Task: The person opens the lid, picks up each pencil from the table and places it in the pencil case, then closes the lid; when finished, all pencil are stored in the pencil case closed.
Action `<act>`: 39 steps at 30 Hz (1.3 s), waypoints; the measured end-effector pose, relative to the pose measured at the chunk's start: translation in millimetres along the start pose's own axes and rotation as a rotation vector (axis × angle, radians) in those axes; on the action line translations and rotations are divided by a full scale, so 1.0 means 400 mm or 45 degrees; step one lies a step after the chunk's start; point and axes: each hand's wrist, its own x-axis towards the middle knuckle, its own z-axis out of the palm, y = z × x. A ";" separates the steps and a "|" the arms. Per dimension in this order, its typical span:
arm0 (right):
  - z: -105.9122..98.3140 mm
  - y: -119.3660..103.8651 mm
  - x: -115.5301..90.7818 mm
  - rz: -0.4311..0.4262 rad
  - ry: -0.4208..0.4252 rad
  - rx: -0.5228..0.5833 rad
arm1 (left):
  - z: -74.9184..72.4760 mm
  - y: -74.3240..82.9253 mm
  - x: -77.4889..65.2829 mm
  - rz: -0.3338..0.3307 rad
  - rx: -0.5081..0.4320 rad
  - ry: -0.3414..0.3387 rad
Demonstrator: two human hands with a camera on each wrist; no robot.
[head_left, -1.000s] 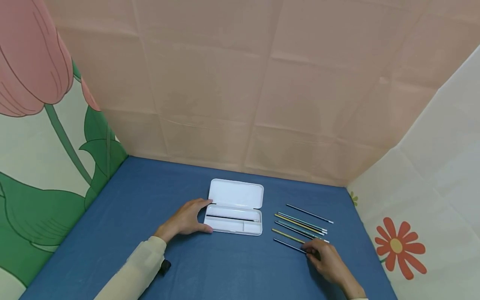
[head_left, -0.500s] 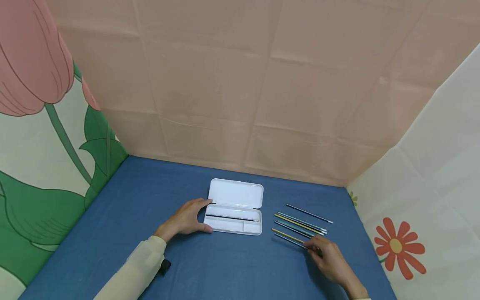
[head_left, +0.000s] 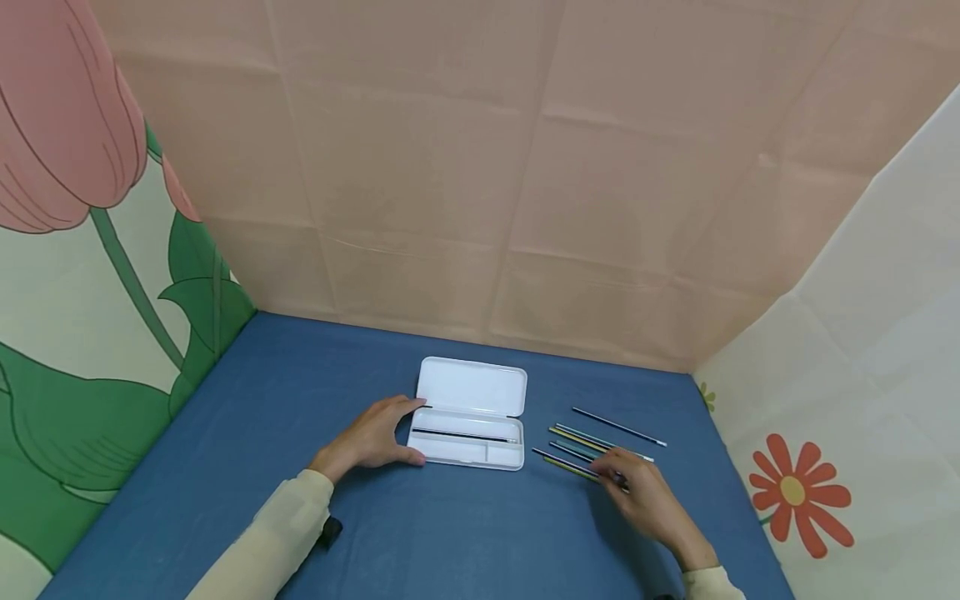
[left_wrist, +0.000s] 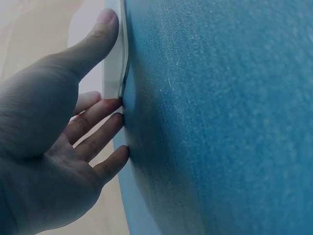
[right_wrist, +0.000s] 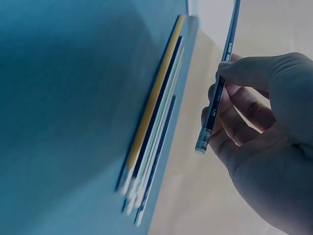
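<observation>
A white hinged pencil case [head_left: 450,452] lies with its lid up on the blue table, one dark pencil [head_left: 459,434] in its long compartment. My left hand [head_left: 375,433] rests at the case's left end, thumb at the front corner and forefinger near the hinge. In the left wrist view its fingers [left_wrist: 100,117] are fairly straight along the case's edge. My right hand [head_left: 641,492] pinches a dark HB pencil [right_wrist: 214,105] between thumb and fingers, its eraser end toward the wrist. In the right wrist view that pencil is raised above the loose ones.
Several loose pencils [head_left: 588,439], yellow, green and dark, lie side by side right of the case. A separate dark pencil [head_left: 618,427] lies farther back. Cloth walls, including a tan back wall [head_left: 480,167], enclose the blue table [head_left: 450,533] on three sides.
My right hand has lifted the nearest dark pencil and moved it left and away from me, its tip now crossing over the yellow pencil. My left hand and the case have not moved.
</observation>
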 end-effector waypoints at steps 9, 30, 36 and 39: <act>0.026 -0.035 0.081 -0.150 -0.016 0.035 | 0.000 0.006 0.011 0.003 0.016 -0.016; 0.145 -0.161 0.284 -0.239 -0.236 0.105 | 0.001 0.001 0.008 -0.040 0.023 -0.036; 0.177 -0.183 0.325 -0.224 -0.275 0.085 | 0.002 -0.002 0.006 -0.048 0.013 -0.046; 0.194 -0.189 0.341 -0.232 -0.284 0.087 | 0.000 -0.002 0.007 -0.046 0.002 -0.049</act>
